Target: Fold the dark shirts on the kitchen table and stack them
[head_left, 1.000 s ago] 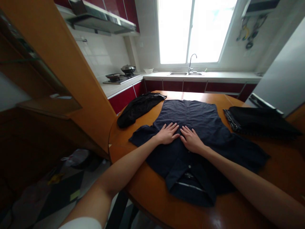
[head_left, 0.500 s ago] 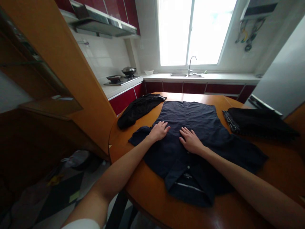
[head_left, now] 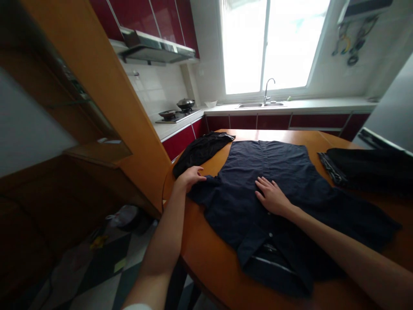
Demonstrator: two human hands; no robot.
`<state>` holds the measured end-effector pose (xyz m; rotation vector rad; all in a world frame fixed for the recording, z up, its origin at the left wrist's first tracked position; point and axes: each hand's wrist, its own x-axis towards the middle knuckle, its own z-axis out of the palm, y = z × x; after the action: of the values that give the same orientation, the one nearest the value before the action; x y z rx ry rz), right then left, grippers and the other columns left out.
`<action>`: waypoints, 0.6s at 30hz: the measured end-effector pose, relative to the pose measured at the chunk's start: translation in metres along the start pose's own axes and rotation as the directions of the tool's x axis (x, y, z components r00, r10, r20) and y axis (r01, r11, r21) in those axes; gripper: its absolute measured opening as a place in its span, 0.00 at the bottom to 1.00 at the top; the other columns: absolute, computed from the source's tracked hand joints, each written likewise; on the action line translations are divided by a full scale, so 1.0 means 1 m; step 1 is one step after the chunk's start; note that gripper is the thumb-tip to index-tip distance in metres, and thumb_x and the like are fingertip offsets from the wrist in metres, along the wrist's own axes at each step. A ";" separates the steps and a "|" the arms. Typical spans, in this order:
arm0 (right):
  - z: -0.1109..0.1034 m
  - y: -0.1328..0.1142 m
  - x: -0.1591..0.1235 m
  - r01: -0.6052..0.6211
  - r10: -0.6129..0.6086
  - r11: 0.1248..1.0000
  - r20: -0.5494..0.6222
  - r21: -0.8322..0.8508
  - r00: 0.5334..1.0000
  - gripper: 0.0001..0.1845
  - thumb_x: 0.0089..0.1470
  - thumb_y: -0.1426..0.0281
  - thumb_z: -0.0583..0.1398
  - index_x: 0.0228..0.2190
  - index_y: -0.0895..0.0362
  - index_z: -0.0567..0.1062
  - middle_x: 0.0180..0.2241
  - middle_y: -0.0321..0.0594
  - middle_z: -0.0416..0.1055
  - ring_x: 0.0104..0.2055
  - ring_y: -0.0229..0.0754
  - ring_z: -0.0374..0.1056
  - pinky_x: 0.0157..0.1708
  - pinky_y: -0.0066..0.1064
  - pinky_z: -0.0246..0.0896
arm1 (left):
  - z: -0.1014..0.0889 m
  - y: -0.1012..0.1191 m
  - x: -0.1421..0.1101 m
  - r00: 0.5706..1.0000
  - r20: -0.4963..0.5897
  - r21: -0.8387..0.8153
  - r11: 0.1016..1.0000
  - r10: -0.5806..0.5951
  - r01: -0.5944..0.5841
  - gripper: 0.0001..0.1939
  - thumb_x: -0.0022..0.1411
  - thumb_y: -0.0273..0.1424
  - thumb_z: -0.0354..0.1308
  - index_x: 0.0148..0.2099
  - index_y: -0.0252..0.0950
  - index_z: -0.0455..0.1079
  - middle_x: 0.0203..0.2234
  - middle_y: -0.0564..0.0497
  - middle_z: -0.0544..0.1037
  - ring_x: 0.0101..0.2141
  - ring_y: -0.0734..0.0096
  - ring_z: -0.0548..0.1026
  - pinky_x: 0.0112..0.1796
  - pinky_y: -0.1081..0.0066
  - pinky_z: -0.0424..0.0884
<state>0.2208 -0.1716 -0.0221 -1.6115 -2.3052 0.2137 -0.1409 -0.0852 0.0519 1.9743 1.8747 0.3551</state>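
Observation:
A dark navy button-up shirt (head_left: pixel 245 189) lies spread on the wooden table, its collar toward me and its hem at the far side. My left hand (head_left: pixel 192 176) is at the shirt's left sleeve, fingers curved, with a gap between thumb and fingers; the thumb touches the sleeve's upper edge. Flat on the middle of the shirt, beside the button line, rests my right hand (head_left: pixel 273 197) with its fingers stretched out. Neither hand holds any cloth that I can see.
The round wooden table (head_left: pixel 203 254) also carries a black garment (head_left: pixel 203 148) at the back left and folded dark clothing (head_left: pixel 368 168) at the right. A wooden cabinet (head_left: pixel 142 159) stands close on the left. Beyond are a counter, sink and stove.
My left hand has moved left from the shirt's body to its sleeve. The right hand stays flat on the shirt. The view has shifted slightly left.

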 end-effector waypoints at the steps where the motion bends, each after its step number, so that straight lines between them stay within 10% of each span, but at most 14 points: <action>1: 0.000 0.000 0.000 0.001 -0.001 1.000 -0.005 0.000 1.000 0.30 0.65 0.62 0.50 0.64 0.61 0.64 0.69 0.50 0.52 0.72 0.51 0.44 0.68 0.53 0.39 | 0.000 -0.002 0.001 1.000 0.028 -0.005 1.000 -0.011 0.011 0.29 0.51 0.34 0.70 0.55 0.32 0.73 0.39 0.45 0.83 0.36 0.62 0.81 0.34 0.75 0.73; 8: 0.003 0.003 0.000 0.007 -0.007 1.000 -0.012 -0.007 1.000 0.29 0.65 0.61 0.50 0.64 0.59 0.64 0.69 0.49 0.53 0.72 0.51 0.44 0.68 0.52 0.38 | -0.002 -0.006 0.004 0.977 0.189 0.085 0.993 -0.102 0.087 0.15 0.39 0.37 0.75 0.23 0.35 0.73 0.18 0.53 0.75 0.23 0.69 0.72 0.24 0.75 0.62; 18: 0.006 0.005 0.001 0.015 -0.016 1.000 -0.027 -0.019 1.000 0.30 0.65 0.61 0.50 0.63 0.60 0.65 0.68 0.49 0.54 0.71 0.51 0.46 0.68 0.53 0.39 | -0.003 0.002 -0.009 0.974 0.183 0.123 0.986 -0.133 0.112 0.25 0.32 0.29 0.76 0.35 0.37 0.70 0.23 0.55 0.76 0.24 0.68 0.73 0.22 0.75 0.63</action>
<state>0.2231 -0.1682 -0.0293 -1.5951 -2.3057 0.1658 -0.1410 -0.0934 0.0564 1.8763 1.9172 0.0238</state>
